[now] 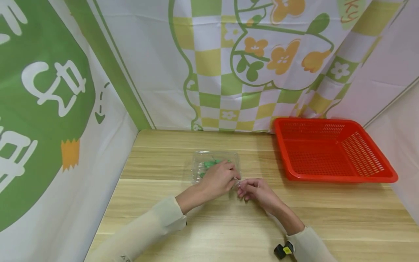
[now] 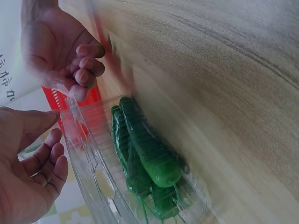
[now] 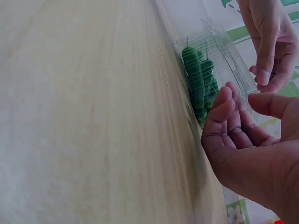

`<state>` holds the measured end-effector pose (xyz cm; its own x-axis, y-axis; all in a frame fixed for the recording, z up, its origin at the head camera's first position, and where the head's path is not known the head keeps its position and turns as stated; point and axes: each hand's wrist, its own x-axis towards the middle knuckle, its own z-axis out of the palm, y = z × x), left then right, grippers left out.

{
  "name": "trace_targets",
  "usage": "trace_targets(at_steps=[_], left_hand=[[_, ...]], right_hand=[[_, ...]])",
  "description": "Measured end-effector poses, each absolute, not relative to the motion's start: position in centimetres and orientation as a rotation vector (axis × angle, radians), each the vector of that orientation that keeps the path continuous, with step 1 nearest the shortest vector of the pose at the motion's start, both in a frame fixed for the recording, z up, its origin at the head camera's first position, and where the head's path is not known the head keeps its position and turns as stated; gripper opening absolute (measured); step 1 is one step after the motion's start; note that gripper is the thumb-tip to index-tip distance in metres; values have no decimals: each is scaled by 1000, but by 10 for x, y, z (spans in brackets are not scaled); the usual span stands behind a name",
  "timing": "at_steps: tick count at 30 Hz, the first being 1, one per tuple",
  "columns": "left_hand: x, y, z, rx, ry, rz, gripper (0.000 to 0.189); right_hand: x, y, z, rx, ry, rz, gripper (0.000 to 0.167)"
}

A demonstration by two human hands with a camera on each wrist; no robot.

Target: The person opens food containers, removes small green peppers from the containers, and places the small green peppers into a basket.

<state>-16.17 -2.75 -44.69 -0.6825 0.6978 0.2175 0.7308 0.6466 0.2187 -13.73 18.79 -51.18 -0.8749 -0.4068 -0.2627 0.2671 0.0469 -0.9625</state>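
Note:
A clear plastic clamshell box (image 1: 197, 165) stands on the wooden table, with several long green peppers (image 2: 152, 149) on thin stems inside it. My left hand (image 1: 220, 177) reaches over the box's near right corner, thumb and finger pinching the plastic edge there. Just beside it, my right hand (image 1: 258, 193) pinches the same corner between thumb and fingertips. In the right wrist view, the two hands' fingertips nearly meet at the rim, and the peppers (image 3: 195, 77) show through the ribbed wall. My left hand hides part of the box in the head view.
A red plastic basket (image 1: 327, 178) with a perforated wall sits at the back right of the table (image 1: 183, 233). Printed cloth (image 1: 209, 65) hangs behind and at the sides. A small black device (image 1: 281, 251) is at the right wrist.

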Motion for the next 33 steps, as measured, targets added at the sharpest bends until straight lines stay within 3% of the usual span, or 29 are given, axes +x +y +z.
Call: trace_targets(at_steps=[16,33], left_hand=[[-161,-18,-448,-1231,-2788,-301,14],[-162,-15,-443,-1280,-2834,-159,5]], right_hand=[[-136,183,-517,-125,1779,-1962,22],[-134,180,-523,-103,1808,-2014,18]])
